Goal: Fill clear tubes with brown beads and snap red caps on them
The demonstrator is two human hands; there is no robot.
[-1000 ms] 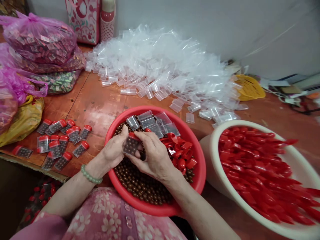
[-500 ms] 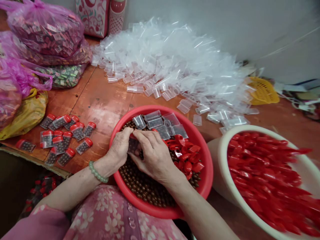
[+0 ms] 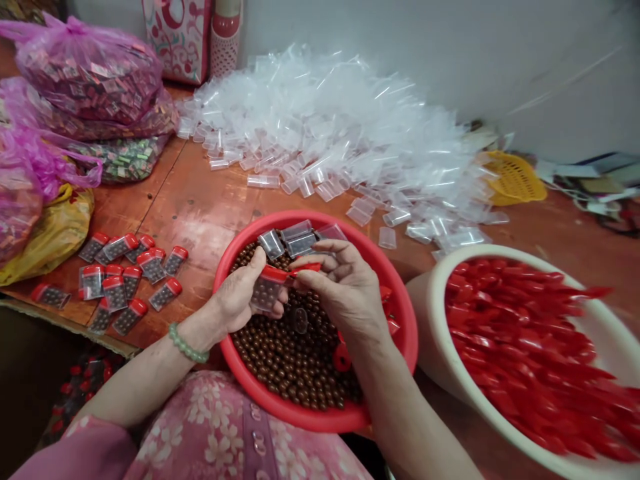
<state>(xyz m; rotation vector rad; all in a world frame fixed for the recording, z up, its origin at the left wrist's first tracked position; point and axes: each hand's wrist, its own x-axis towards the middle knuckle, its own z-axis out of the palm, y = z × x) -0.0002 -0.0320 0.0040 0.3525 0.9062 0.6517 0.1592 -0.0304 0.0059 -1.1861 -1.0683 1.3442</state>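
Note:
My left hand (image 3: 236, 293) is closed round a small clear plastic container (image 3: 267, 295) of brown balls, with a red cap on top. The fingers of my right hand (image 3: 353, 293) pinch a red lid flap (image 3: 306, 269) at the cap's right side; whether the two are joined I cannot tell. Both hands are over a red basin (image 3: 413, 340) of loose brown balls (image 3: 285, 377). In it, clear containers (image 3: 299, 239) lie at the back. Red caps (image 3: 343, 359) lie at its right, partly behind my right hand and forearm.
Left of the basin, several filled red-capped containers (image 3: 115, 293) lie on the table (image 3: 173, 193). Behind is a big heap of clear containers (image 3: 320, 120). A cream tub (image 3: 434, 313) of red pieces stands at right, a yellow basket (image 3: 517, 179) beyond it. Pink bags (image 3: 95, 73) stand back left.
My right hand has drawn back to the right from the container and lifted, now with the red flap between its fingers. The container in my left hand now shows plainly. The view has shifted slightly.

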